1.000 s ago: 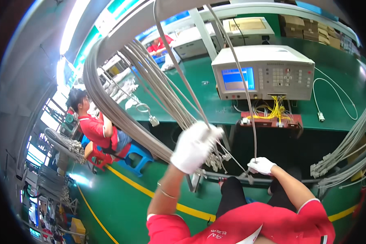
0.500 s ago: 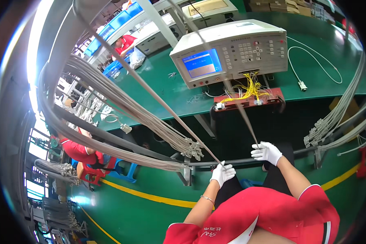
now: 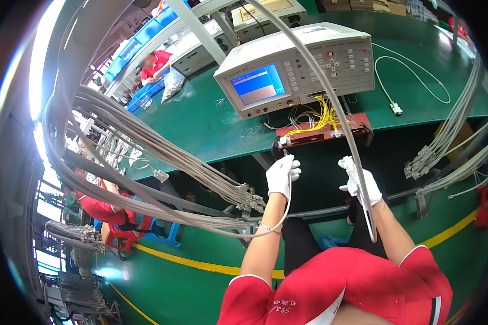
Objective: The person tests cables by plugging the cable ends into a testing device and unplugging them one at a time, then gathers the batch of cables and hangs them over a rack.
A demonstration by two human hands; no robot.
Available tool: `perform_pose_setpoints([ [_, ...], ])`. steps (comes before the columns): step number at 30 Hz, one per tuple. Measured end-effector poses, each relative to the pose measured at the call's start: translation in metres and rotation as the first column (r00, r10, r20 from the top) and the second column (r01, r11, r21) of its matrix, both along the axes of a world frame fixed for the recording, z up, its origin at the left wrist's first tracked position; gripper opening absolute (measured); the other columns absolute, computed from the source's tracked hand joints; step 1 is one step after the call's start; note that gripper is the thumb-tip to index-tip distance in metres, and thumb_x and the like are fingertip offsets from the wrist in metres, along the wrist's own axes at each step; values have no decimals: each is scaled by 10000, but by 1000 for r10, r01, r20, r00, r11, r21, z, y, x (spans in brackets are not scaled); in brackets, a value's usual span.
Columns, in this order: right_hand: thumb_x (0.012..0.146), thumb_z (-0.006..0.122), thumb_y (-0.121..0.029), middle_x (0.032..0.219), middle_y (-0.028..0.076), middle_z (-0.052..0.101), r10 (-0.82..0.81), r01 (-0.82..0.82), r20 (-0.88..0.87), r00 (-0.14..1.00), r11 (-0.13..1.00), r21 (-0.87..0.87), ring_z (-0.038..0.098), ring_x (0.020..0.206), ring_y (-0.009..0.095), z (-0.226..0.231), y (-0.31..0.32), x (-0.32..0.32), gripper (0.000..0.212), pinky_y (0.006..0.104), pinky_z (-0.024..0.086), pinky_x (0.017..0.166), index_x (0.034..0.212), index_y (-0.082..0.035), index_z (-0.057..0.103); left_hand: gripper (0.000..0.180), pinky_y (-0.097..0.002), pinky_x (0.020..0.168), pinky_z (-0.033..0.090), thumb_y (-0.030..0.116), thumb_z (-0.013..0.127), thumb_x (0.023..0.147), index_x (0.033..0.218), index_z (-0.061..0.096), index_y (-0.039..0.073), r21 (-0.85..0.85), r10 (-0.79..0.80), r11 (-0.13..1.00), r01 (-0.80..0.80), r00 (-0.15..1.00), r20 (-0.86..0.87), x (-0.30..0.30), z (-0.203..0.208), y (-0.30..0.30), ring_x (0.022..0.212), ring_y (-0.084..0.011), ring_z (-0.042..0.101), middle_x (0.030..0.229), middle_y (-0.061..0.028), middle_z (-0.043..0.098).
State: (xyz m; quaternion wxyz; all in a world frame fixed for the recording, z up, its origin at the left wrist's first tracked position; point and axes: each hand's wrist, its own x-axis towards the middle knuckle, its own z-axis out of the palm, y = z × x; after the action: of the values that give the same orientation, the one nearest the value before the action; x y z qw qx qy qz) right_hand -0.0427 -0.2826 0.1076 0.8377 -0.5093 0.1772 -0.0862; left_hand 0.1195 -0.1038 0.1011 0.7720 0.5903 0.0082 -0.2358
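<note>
Left hand [image 3: 283, 174] has come up from near the rail to the left end of the red fixture [image 3: 358, 128] — fingers closed on the end of the left cable [image 3: 289, 201], tip just below the fixture's near edge. Contact there: can't tell. The cable now sags from that hand in a loop past the wrist, toward the hanging frame. Right hand [image 3: 361, 182] is up a bit too, below the fixture's right half and apart from it; fingers bent round the end of the right cable [image 3: 332, 88], plug mostly hidden. So both held ends are now close to the fixture, left one closer.

Around, left to right: co-worker in red [image 3: 97, 208], seated; thick grey cable bundle [image 3: 162, 147], plugs hanging left of the left hand; blue bins [image 3: 126, 51]; green table [image 3: 222, 130]; white tester [image 3: 341, 35] with its blue screen lit; yellow wires [image 3: 323, 115] from tester to fixture; loose cable plug [image 3: 397, 110] on the table; second bundle [image 3: 453, 127] far right.

In the way — right cable crosses in front of tester and fixture, then dips over the right forearm; the left cable's slack hangs at the left wrist.
</note>
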Motion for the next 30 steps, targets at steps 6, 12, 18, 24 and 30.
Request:
perform_pose_setpoints([
  [6, 910, 462, -313, 618, 5, 540, -53, 44, 80, 995, 993, 110, 515, 498, 92, -12, -9, -7, 369, 295, 489, 639, 1094, 4, 513, 182, -189, 440, 387, 205, 574, 837, 906, 614, 41, 82, -5, 997, 9, 998, -55, 22, -2, -9, 474, -73, 477, 677, -28, 577],
  [12, 906, 475, -262, 626, 33, 550, -36, 35, 50, 998, 999, 32, 551, 564, 126, -15, -9, -8, 321, 269, 489, 652, 1033, 29, 523, 107, -181, 393, 288, 185, 480, 892, 905, 510, 84, -661, -379, 737, 142, 897, -229, 28, -16, -6, 393, -33, 343, 517, 65, 372],
  [18, 886, 499, -186, 633, 24, 530, 60, -58, 7, 998, 983, -174, 512, 566, 92, 7, 1, 4, 237, 231, 463, 617, 1003, 13, 553, 87, -181, 394, 319, 37, 433, 835, 883, 487, 87, -778, -448, 627, 40, 836, -318, 44, -12, 1, 382, -34, 343, 501, 76, 335],
  [24, 840, 538, -30, 902, 52, 582, 22, 17, 171, 985, 973, -228, 538, 768, 91, -1, -4, 20, 217, 232, 448, 739, 1050, 24, 537, 209, -258, 696, 486, 137, 463, 882, 1040, 524, 14, -80, -234, 960, 268, 927, 292, 27, 29, 26, 818, -164, 590, 925, -66, 567],
  [30, 843, 546, -96, 817, 45, 576, -92, 141, 166, 982, 941, -308, 538, 693, 97, -17, -32, 27, 203, 229, 457, 665, 1017, 9, 552, 1103, -591, 1038, -4, 735, 406, 697, 1337, 99, -109, -614, 311, 762, 208, 714, 627, -24, 259, 55, 1310, -440, 71, 1393, -318, 86],
])
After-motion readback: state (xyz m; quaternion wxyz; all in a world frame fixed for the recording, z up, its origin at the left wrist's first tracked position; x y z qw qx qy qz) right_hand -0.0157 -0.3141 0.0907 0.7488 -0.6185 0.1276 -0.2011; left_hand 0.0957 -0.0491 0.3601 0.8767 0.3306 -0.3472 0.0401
